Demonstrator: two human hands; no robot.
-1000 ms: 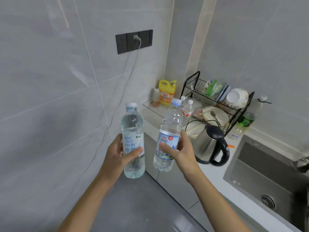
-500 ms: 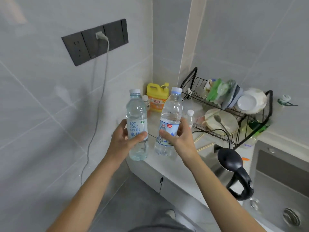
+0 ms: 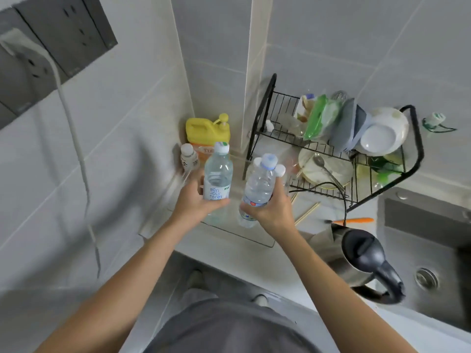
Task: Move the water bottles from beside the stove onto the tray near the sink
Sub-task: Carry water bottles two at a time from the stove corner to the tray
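Over the tray corner: both water bottles hang upright and capped, one in each hand, low above the clear tray [image 3: 265, 242] that lies on the counter against the wall, left of the dish rack.

Left bottle: the white-capped bottle [image 3: 218, 171] has the left hand [image 3: 195, 202] wrapped round its label, thumb across the front, fingers behind. I cannot tell whether its base touches the tray floor yet.

Right bottle: the blue-capped bottle [image 3: 260, 184] is gripped at its lower half by the right hand [image 3: 272, 210]; its base shows below the palm, just above or on the tray.

Hands: set apart, each clamped on its own bottle, the bottles near each other but not touching.

Tray contents: a small white-capped jar [image 3: 188, 157] and a yellow detergent jug [image 3: 204, 135] stand at the back; two more white caps [image 3: 280, 170] peek out behind the blue-capped bottle.

Risk, crowding: lowering the right bottle blind could knock the hidden capped bottles behind it, since the hand covers the landing spot.

Risk, tipping: tall, narrow and partly filled bottles would likely topple if released before sitting flat, or if a base lands on the tray's raised rim.

Risk, left side: pushing the left bottle back too far may nudge the jar.

Risk, surroundings: the right elbow passes near the kettle [image 3: 362, 258] and its black cord [image 3: 334, 186]; a snag on withdrawal might drag either towards the sink [image 3: 433, 225].

Dish rack: the dish rack [image 3: 339, 149] stands just right of the tray, loose chopsticks [image 3: 307, 212] beneath it.
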